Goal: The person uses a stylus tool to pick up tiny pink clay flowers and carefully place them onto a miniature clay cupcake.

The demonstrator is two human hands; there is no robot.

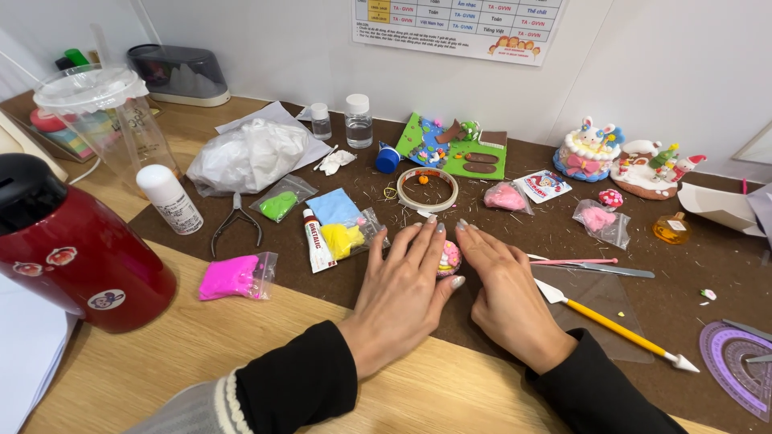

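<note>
A small pink clay piece (449,259), with yellow and other colours showing on it, sits between the two hands on the brown mat (563,233). The left hand (402,293) lies flat beside it, fingers long and slightly spread, the thumb touching the piece's lower edge. The right hand (507,293) rests palm down on the other side, fingers close together, its index finger pressed against the piece. Neither hand grips anything; both flank and touch the clay. Most of the piece is hidden by the fingers, so its shape is hard to tell; it looks like a small rounded figure, partly decorated.

Just past the left fingertips lie a yellow clay bag (346,239) and a white glue tube (318,239); farther left sit metal pliers (236,221) and a bright pink clay bag (233,276). Straight ahead of the fingertips is a tape roll (427,190). To the right of the right hand lie a pink modelling tool (572,261) and a yellow-handled sculpting tool (615,325).

Judging from the layout, the work seems under way: colours are already joined on the piece, while opened bags and tools at hand suggest more shaping is left. Beyond the tape, finished models stand by the wall: a green scene board (462,149) and a rabbit cake (589,149).
</note>
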